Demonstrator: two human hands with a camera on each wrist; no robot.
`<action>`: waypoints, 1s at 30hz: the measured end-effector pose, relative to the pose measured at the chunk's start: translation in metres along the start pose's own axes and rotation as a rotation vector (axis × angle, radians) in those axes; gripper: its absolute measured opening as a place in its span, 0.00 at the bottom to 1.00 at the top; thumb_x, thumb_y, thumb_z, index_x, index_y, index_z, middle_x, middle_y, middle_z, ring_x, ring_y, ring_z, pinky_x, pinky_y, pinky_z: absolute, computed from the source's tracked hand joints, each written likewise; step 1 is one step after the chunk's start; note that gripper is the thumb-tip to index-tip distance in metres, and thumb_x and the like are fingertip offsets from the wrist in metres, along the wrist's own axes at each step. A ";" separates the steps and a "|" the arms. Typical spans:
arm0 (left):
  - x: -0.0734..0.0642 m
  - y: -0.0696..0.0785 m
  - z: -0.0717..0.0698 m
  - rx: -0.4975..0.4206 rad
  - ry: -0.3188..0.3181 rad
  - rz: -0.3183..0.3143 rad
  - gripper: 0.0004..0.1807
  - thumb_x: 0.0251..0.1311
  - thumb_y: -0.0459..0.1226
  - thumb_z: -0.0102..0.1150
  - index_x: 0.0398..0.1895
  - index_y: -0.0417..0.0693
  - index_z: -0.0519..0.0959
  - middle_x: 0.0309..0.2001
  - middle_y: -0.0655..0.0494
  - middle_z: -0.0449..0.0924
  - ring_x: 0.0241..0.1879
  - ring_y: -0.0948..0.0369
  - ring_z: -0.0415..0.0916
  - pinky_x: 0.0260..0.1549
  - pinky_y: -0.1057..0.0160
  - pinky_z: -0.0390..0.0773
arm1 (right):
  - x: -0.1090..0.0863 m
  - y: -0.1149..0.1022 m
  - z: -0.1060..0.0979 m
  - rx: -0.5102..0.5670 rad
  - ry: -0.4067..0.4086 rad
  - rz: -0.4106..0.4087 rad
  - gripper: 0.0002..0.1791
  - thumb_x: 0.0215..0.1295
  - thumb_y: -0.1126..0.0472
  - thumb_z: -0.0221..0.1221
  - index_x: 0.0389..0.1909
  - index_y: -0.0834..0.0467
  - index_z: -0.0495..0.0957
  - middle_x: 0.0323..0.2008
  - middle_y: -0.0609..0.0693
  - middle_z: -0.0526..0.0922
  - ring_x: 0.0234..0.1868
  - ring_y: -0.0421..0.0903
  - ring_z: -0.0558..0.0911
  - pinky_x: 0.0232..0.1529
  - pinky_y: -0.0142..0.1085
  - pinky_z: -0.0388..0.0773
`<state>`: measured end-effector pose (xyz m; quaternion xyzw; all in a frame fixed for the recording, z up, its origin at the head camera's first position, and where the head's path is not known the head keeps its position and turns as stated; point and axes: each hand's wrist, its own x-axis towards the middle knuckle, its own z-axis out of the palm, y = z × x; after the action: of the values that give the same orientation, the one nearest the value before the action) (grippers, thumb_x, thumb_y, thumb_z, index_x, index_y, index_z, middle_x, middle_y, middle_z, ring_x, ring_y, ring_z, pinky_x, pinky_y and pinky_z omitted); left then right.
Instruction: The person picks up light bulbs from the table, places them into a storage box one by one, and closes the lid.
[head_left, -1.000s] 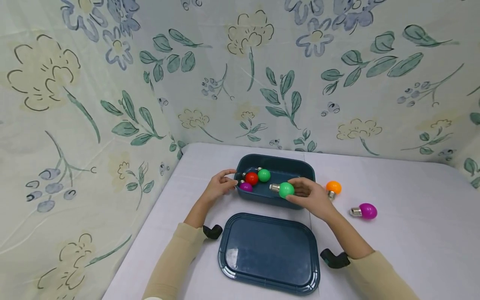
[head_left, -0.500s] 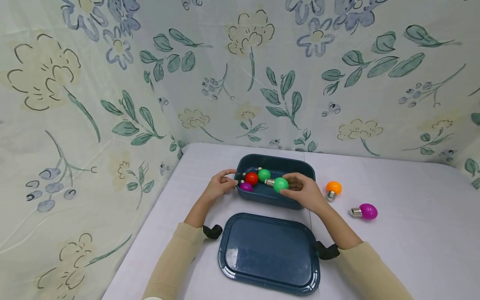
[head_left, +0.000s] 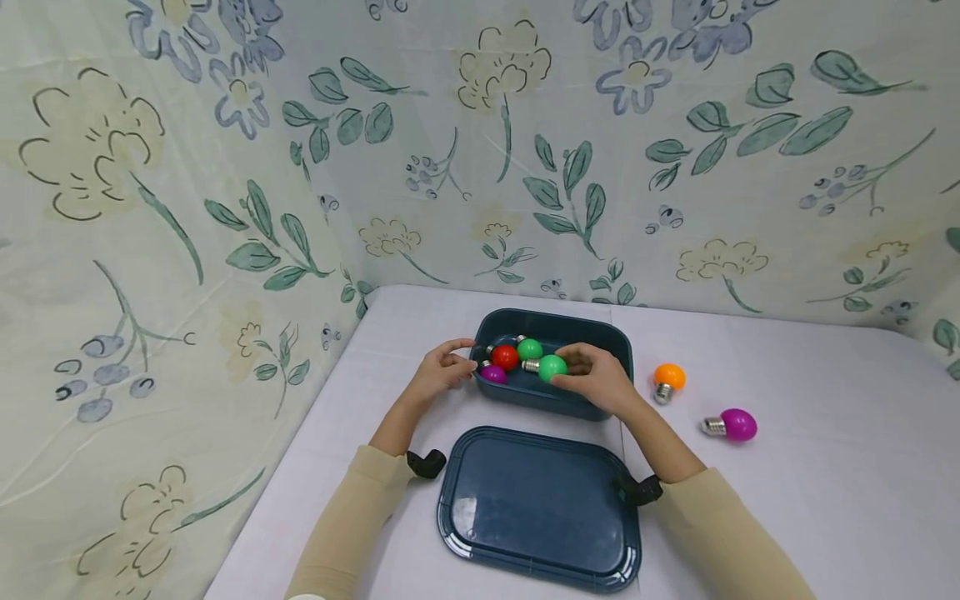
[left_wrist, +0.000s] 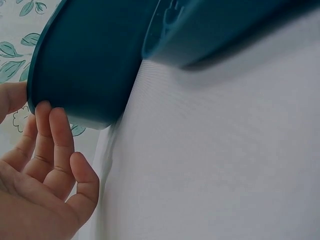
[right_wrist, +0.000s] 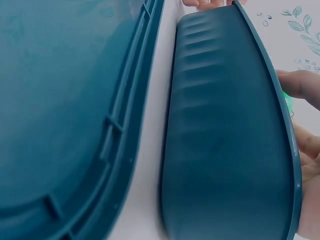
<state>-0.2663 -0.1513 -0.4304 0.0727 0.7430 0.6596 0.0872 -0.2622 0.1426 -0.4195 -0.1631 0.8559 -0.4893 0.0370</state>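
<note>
In the head view, a dark blue plastic box (head_left: 577, 402) stands on the table with a red bulb (head_left: 505, 357), a purple bulb (head_left: 492, 374) and a green bulb (head_left: 529, 348) at its left end. My right hand (head_left: 597, 379) pinches a second green bulb (head_left: 553, 367) by its round end, inside the box opening, metal base pointing left. My left hand (head_left: 438, 371) grips the box's left rim. In the left wrist view its thumb is at the rim and its fingers (left_wrist: 62, 130) lie along the outer wall. The right wrist view mostly hides the held bulb behind the box wall.
A dark blue lid (head_left: 540, 508) lies flat in front of the box. To the right rest an orange bulb (head_left: 669, 377) and another purple bulb (head_left: 739, 425) on the white tablecloth (head_left: 825, 467). Floral cloth (head_left: 450, 167) hangs behind and at the left.
My right hand has moved left with the green bulb, bringing it nearer the other bulbs in the box. The left hand has stayed at the rim.
</note>
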 end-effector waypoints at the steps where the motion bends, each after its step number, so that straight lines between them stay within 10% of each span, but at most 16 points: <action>1: 0.000 0.000 0.000 -0.003 0.001 0.001 0.26 0.64 0.30 0.59 0.65 0.33 0.68 0.33 0.43 0.80 0.45 0.32 0.71 0.32 0.60 0.71 | 0.001 0.000 0.000 -0.010 -0.004 0.005 0.24 0.59 0.59 0.69 0.54 0.64 0.76 0.49 0.59 0.81 0.48 0.54 0.81 0.47 0.45 0.78; 15: 0.000 0.000 0.001 0.001 0.009 0.000 0.26 0.63 0.30 0.59 0.65 0.34 0.69 0.33 0.46 0.80 0.45 0.32 0.71 0.32 0.60 0.72 | 0.022 0.006 0.009 -0.036 -0.115 0.065 0.25 0.57 0.58 0.69 0.53 0.64 0.77 0.51 0.60 0.80 0.52 0.55 0.79 0.50 0.47 0.75; 22: 0.018 -0.031 -0.001 0.015 0.059 0.028 0.25 0.62 0.33 0.62 0.63 0.41 0.72 0.28 0.58 0.80 0.32 0.57 0.77 0.29 0.64 0.71 | 0.029 0.005 0.012 -0.047 -0.167 0.085 0.23 0.57 0.60 0.69 0.52 0.65 0.77 0.51 0.60 0.80 0.52 0.56 0.78 0.52 0.49 0.74; 30: 0.017 -0.031 -0.001 0.016 0.065 0.024 0.24 0.63 0.34 0.61 0.63 0.43 0.73 0.28 0.57 0.80 0.32 0.57 0.77 0.29 0.64 0.71 | 0.035 0.010 0.015 -0.068 -0.194 0.097 0.23 0.58 0.60 0.68 0.52 0.65 0.78 0.51 0.60 0.80 0.51 0.55 0.79 0.53 0.49 0.73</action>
<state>-0.2830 -0.1518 -0.4615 0.0607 0.7497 0.6567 0.0549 -0.2942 0.1240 -0.4322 -0.1692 0.8714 -0.4394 0.1376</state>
